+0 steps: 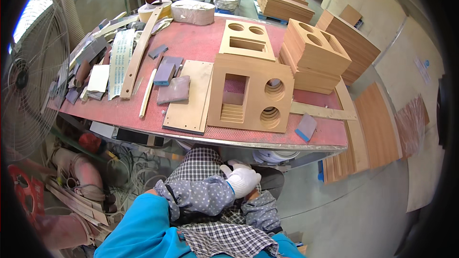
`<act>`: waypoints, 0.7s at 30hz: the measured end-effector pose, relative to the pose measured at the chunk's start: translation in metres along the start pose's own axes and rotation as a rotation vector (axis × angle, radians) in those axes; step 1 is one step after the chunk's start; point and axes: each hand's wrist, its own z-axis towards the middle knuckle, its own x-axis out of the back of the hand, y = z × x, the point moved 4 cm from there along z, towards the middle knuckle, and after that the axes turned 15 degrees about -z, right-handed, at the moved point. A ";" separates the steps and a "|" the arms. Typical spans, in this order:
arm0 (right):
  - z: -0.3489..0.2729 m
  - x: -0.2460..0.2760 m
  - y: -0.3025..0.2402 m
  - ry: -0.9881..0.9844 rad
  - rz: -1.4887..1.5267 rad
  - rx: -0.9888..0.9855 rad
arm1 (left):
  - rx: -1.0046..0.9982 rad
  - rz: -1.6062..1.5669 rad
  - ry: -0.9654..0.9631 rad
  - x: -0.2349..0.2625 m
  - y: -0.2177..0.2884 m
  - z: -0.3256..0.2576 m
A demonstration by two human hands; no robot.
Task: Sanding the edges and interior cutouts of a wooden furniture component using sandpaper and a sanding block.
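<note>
Strip, pale and lettered, well beyond gloved left hand

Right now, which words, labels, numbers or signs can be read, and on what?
Pale strip: repeated lettering, legible in part; I won't copy it out.
Wall sheet: too small to read.
Blue round sign: too small to read.
Red part, lower left: pale marks, too blurred.

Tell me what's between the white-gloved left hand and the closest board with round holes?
In the head view, the red-topped table's front edge lies between the left hand and the wooden panel with round holes.
</note>
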 end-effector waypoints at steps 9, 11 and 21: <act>0.004 -0.054 0.045 -0.214 0.089 0.062 | -1.169 -1.304 -0.114 0.107 -0.141 -0.040; 0.007 -0.064 0.044 -0.392 0.466 -0.046 | -1.224 -1.299 -0.104 0.112 -0.146 -0.044; 0.015 -0.044 0.028 -0.402 0.935 -0.458 | -1.307 -1.361 0.045 0.107 -0.137 -0.045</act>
